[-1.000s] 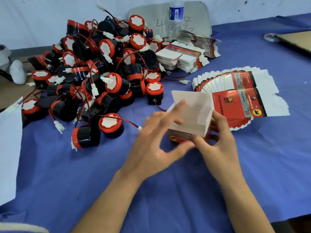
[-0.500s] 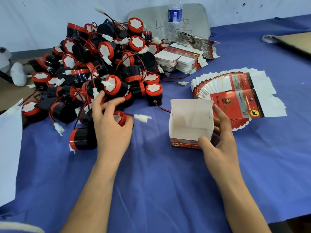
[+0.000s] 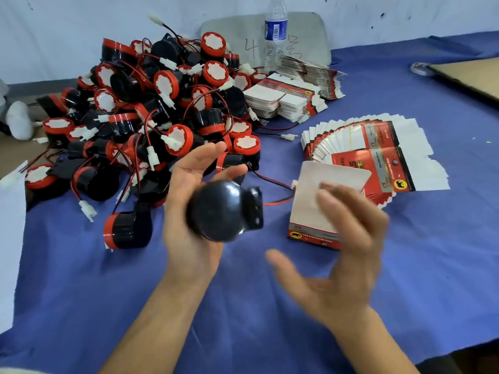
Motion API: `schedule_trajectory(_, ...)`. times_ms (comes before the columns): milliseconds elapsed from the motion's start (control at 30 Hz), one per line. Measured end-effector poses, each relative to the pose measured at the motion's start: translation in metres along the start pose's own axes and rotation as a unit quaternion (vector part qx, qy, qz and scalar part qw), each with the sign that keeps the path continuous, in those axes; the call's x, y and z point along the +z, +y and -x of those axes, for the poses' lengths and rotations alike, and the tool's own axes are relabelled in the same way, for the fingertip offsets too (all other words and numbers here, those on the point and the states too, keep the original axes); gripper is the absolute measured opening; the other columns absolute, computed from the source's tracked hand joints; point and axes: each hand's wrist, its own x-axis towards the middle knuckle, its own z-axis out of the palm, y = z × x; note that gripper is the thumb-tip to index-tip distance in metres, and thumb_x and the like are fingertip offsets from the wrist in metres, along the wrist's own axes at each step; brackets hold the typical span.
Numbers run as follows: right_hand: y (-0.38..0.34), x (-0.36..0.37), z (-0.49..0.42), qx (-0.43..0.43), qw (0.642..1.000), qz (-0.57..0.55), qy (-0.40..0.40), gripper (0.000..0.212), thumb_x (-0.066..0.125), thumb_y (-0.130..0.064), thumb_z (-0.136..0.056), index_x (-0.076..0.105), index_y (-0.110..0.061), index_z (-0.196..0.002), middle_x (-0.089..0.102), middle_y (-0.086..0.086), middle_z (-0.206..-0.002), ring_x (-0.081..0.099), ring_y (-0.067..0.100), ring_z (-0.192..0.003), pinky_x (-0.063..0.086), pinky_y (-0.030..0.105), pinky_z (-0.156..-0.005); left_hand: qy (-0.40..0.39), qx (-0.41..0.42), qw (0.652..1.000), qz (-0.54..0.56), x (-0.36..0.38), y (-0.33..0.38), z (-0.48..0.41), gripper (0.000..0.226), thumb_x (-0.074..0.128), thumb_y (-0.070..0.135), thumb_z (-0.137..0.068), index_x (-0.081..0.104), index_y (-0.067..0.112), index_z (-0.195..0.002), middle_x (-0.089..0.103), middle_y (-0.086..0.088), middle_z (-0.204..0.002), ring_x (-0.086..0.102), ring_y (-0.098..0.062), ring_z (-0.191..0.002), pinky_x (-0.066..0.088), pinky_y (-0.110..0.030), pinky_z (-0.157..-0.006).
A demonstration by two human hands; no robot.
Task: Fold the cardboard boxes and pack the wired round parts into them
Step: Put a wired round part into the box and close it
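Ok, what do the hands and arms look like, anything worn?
The left hand and right hand are bare: no gloves, rings or watch visible. Both forearms are bare too, no sleeves in view. The right hand is motion-blurred.

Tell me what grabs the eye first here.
A big heap of red-and-black wired parts fills the far left of the blue table. Centre frame, the left hand holds one black round part, its wire trailing toward the open box beside it; the right hand, blurred, is open.
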Motion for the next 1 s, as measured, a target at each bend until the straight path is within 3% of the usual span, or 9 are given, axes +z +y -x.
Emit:
schedule_trajectory(200,-0.018,0.018,-0.011,-0.038,0.987,-0.031,-0.154,0.051,0.073,-0.019,-0.086,0.048,-0.025,-0.130,0.044,0.005,-0.129,0.052,0.025,-0.118,0.047,0.041,-0.092,-0.136,0.115,0.979,-0.102,0.009,-0.006,0.022,0.043,0.046,0.045,-0.094,0.048,0.022,-0.131,0.056,-0.009,-0.132,0.061,-0.037,-0.106,0.053,-0.041,-0.084)
schedule_trajectory(300,-0.014,0.005,-0.020,0.015,0.986,-0.088,-0.144,0.050,0.075,-0.022,-0.082,0.050,-0.017,-0.125,0.046,-0.001,-0.124,0.049,0.012,-0.121,0.043,0.026,-0.099,-0.163,0.129,0.968,-0.139,0.003,-0.013,0.020,0.065,0.045,0.065,-0.090,0.041,0.023,-0.140,0.058,-0.015,-0.127,0.060,-0.038,-0.106,0.050,-0.053,-0.086)
schedule_trajectory(367,-0.013,-0.006,-0.029,0.083,0.981,-0.149,-0.094,0.048,0.073,-0.028,-0.079,0.048,-0.021,-0.119,0.048,-0.012,-0.117,0.051,0.005,-0.115,0.041,0.018,-0.095,-0.182,0.111,0.942,-0.258,-0.002,-0.021,0.017,0.071,0.037,0.074,-0.087,0.044,0.025,-0.138,0.064,-0.002,-0.114,0.063,-0.029,-0.102,0.049,-0.057,-0.082)
schedule_trajectory(500,0.001,-0.029,-0.047,0.186,0.964,-0.191,-0.007,0.050,0.064,-0.019,-0.076,0.038,-0.022,-0.118,0.050,-0.007,-0.114,0.053,0.000,-0.103,0.041,0.012,-0.088,-0.163,0.095,0.895,-0.403,-0.002,-0.024,0.011,0.030,0.046,0.058,-0.093,0.065,0.040,-0.107,0.059,0.020,-0.073,0.057,0.000,-0.071,0.041,-0.013,-0.070)
schedule_trajectory(567,0.010,-0.040,-0.055,0.203,0.967,-0.148,-0.047,0.057,0.067,-0.026,-0.076,0.038,-0.030,-0.124,0.051,-0.001,-0.117,0.054,0.012,-0.106,0.042,0.020,-0.089,-0.147,0.144,0.877,-0.435,0.002,-0.018,0.005,0.017,0.055,0.034,-0.094,0.070,0.026,-0.095,0.061,0.022,-0.070,0.053,0.006,-0.063,0.035,-0.005,-0.060)
schedule_trajectory(633,0.024,-0.048,-0.056,0.167,0.980,-0.022,-0.110,0.052,0.068,-0.038,-0.075,0.045,-0.036,-0.121,0.052,-0.024,-0.116,0.051,0.015,-0.108,0.042,0.025,-0.093,-0.135,0.189,0.855,-0.464,0.005,-0.009,-0.007,0.013,0.064,0.022,-0.091,0.073,0.014,-0.090,0.066,0.010,-0.077,0.057,-0.002,-0.068,0.040,-0.011,-0.062)
schedule_trajectory(700,0.033,-0.051,-0.053,0.138,0.973,0.096,-0.157,0.045,0.069,-0.045,-0.072,0.059,-0.030,-0.113,0.053,-0.029,-0.107,0.045,0.017,-0.112,0.042,0.040,-0.096,-0.147,0.238,0.812,-0.512,0.012,0.004,-0.025,0.012,0.068,0.019,-0.088,0.075,0.010,-0.089,0.059,0.004,-0.080,0.053,-0.007,-0.070,0.041,-0.014,-0.065)
schedule_trajectory(867,0.040,-0.042,-0.037,0.086,0.947,0.252,-0.180,0.047,0.082,-0.039,-0.064,0.070,-0.015,-0.103,0.063,0.004,-0.107,0.039,0.026,-0.112,0.031,0.043,-0.089,-0.264,0.214,0.731,-0.591,0.041,0.009,-0.043,0.008,0.071,0.012,-0.084,0.076,0.008,-0.088,0.062,-0.008,-0.087,0.060,-0.023,-0.076,0.050,-0.042,-0.068)
schedule_trajectory(1000,0.045,-0.039,-0.028,0.098,0.946,0.250,-0.183,0.035,0.087,-0.027,-0.064,0.070,-0.010,-0.089,0.058,0.014,-0.121,0.033,0.029,-0.123,0.034,0.054,-0.094,-0.329,0.200,0.703,-0.598,0.047,0.002,-0.042,0.010,0.072,0.006,-0.084,0.076,0.008,-0.093,0.065,-0.008,-0.088,0.062,-0.024,-0.076,0.048,-0.035,-0.068)
